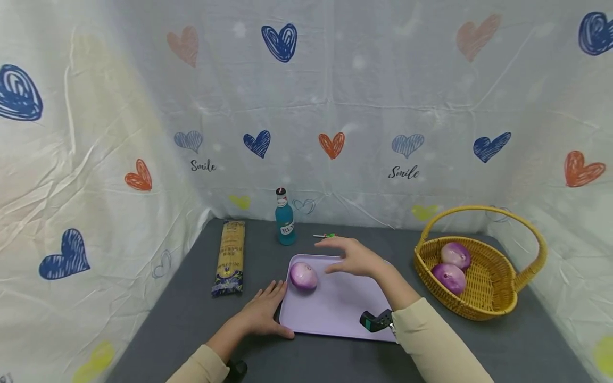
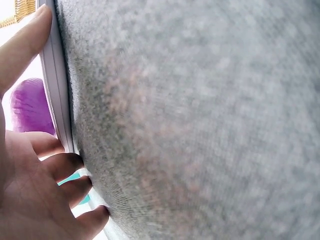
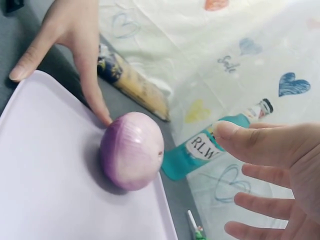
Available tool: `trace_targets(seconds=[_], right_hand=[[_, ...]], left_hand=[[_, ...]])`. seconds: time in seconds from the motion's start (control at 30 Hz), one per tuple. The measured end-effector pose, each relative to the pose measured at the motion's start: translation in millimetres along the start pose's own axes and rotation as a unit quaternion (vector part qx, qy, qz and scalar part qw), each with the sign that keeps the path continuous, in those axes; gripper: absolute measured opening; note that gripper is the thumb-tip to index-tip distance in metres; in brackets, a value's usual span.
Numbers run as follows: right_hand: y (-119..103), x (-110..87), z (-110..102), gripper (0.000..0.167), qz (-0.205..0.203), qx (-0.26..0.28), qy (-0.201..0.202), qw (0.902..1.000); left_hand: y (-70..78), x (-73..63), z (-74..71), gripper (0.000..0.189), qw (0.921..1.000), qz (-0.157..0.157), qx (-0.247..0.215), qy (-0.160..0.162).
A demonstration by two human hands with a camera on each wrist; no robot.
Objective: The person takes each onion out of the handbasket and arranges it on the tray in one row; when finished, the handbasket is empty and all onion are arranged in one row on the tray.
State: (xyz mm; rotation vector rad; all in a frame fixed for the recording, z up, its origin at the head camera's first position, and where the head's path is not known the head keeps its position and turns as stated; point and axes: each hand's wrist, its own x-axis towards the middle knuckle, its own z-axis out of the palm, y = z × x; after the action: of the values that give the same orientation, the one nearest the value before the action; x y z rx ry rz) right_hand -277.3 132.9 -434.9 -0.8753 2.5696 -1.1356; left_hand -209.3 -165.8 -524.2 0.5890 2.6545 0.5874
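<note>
A purple onion (image 1: 304, 276) lies on the left part of a pale lilac tray (image 1: 335, 314). My left hand (image 1: 261, 311) rests at the tray's left edge, fingers spread, thumb by the near left corner. In the left wrist view its fingertips (image 2: 70, 164) touch the tray's outer side. Above the tray my right hand (image 1: 356, 257) hovers to the right of the onion, fingers apart and loosely bent, holding nothing. The right wrist view has the onion (image 3: 132, 151) well apart from the right hand (image 3: 280, 170).
A yellow wicker basket (image 1: 483, 308) with two onions (image 1: 450, 278) stands at the right. Behind the tray are a blue bottle (image 1: 285, 223) labelled RLW and a small thin white-and-green item (image 1: 325, 235). A pasta packet (image 1: 231, 255) lies at the left on the grey table (image 1: 191, 314).
</note>
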Motion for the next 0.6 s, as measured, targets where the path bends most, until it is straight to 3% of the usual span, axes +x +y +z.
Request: trace_targets(seconds=[0.6], right_hand=[[6.9, -15.3, -14.5, 0.058, -0.006, -0.004, 0.016, 0.9998]], left_hand=[[0.8, -3.1, -0.6, 0.127, 1.0000, 0.004, -0.001, 0.004]])
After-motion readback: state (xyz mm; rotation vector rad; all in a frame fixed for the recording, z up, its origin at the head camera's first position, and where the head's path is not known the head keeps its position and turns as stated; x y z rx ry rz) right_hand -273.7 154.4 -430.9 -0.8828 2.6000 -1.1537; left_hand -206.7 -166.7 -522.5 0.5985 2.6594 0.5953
